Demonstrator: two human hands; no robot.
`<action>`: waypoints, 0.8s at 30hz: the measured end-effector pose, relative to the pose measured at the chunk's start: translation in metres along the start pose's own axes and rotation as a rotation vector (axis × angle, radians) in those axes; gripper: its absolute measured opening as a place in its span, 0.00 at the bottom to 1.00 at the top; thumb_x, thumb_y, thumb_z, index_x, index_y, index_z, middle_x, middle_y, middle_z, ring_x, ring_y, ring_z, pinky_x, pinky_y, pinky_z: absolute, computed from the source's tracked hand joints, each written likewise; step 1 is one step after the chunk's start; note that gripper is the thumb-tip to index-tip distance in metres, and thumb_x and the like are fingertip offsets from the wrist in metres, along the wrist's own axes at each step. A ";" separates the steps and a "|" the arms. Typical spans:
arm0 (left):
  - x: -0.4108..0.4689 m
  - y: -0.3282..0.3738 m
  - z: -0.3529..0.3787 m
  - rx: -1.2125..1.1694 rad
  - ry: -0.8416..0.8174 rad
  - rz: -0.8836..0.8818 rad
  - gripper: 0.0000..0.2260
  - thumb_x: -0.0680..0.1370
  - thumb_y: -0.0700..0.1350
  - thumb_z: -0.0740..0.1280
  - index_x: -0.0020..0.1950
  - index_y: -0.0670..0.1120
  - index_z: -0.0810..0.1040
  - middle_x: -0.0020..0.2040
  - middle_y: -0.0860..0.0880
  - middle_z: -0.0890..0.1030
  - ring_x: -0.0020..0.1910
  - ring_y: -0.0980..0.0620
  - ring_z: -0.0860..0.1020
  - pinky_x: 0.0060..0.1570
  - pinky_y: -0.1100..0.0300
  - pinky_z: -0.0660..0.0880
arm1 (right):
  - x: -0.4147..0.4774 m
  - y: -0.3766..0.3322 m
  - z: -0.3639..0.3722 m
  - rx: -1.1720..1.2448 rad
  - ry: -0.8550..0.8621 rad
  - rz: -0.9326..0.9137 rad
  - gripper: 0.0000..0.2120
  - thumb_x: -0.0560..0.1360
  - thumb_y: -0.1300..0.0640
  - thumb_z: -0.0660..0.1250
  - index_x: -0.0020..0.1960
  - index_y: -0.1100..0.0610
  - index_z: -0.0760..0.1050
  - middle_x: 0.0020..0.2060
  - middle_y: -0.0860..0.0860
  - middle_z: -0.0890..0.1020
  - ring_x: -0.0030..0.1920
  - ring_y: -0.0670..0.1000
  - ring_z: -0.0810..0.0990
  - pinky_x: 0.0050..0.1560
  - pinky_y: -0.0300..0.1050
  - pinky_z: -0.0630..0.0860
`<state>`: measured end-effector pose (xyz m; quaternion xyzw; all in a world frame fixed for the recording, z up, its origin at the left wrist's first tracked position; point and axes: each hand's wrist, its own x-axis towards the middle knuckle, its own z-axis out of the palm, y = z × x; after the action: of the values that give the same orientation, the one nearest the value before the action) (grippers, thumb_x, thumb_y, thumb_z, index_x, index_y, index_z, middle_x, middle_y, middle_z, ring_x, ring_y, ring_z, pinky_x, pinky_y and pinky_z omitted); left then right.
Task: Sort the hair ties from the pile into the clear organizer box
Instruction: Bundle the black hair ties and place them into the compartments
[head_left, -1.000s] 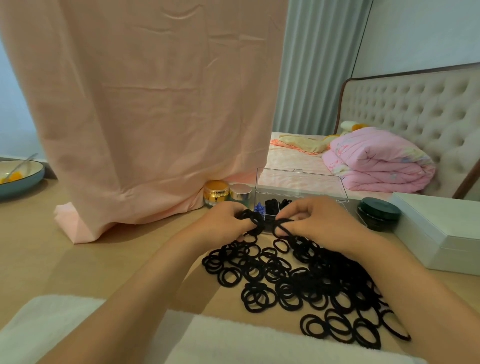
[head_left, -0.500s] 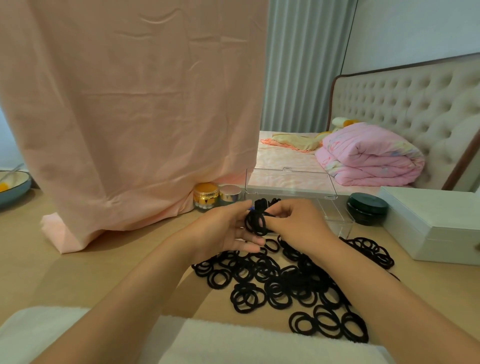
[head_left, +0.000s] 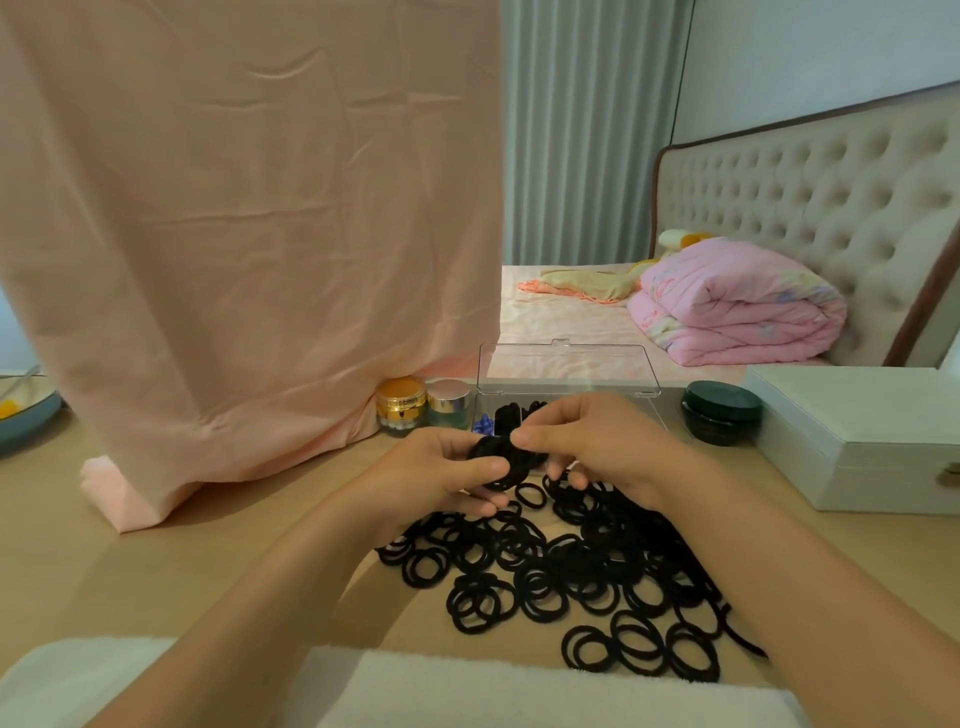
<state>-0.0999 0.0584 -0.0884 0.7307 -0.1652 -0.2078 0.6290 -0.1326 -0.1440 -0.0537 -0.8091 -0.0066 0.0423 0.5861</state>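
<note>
A pile of black hair ties (head_left: 561, 577) lies spread on the wooden table in front of me. Behind it stands the clear organizer box (head_left: 566, 366) with its lid raised; black ties and something blue show in its compartments. My left hand (head_left: 441, 478) and my right hand (head_left: 597, 441) meet just in front of the box, above the pile's far edge. Together they hold a small bundle of black hair ties (head_left: 501, 460), the right thumb and fingers pinching its top and the left fingers curled under it.
A pink cloth (head_left: 249, 234) hangs down onto the table at left. Two small jars (head_left: 423, 402) sit beside the box, a dark round tin (head_left: 722, 413) and a white case (head_left: 857, 436) at right. A blue bowl (head_left: 26, 410) is far left, a white towel (head_left: 467, 691) nearest me.
Both hands have gathered loose ties from the pile into one bundle and lifted it slightly, now held together in front of the box. The camera view shifted a little.
</note>
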 end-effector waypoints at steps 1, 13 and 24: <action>0.000 0.002 0.001 -0.011 0.010 0.011 0.12 0.78 0.40 0.71 0.61 0.43 0.80 0.52 0.42 0.86 0.49 0.48 0.85 0.52 0.57 0.82 | 0.001 0.000 0.000 -0.013 0.028 -0.024 0.10 0.71 0.54 0.78 0.51 0.55 0.84 0.40 0.56 0.86 0.33 0.48 0.80 0.29 0.37 0.75; 0.032 0.039 0.010 0.182 0.108 0.152 0.15 0.72 0.44 0.78 0.57 0.49 0.82 0.45 0.49 0.84 0.43 0.54 0.84 0.45 0.58 0.82 | 0.008 -0.002 -0.025 0.193 0.010 -0.058 0.12 0.73 0.60 0.76 0.56 0.60 0.84 0.47 0.57 0.88 0.46 0.55 0.88 0.43 0.46 0.86; 0.070 0.036 0.001 0.466 0.172 0.306 0.18 0.76 0.62 0.68 0.63 0.57 0.77 0.54 0.56 0.81 0.54 0.58 0.79 0.48 0.60 0.76 | 0.022 0.007 -0.039 0.129 0.239 -0.074 0.07 0.74 0.60 0.76 0.52 0.57 0.84 0.44 0.56 0.88 0.44 0.54 0.88 0.40 0.43 0.85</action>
<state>-0.0399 0.0170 -0.0594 0.8371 -0.2628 -0.0040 0.4798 -0.1076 -0.1816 -0.0493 -0.7682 0.0361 -0.0759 0.6347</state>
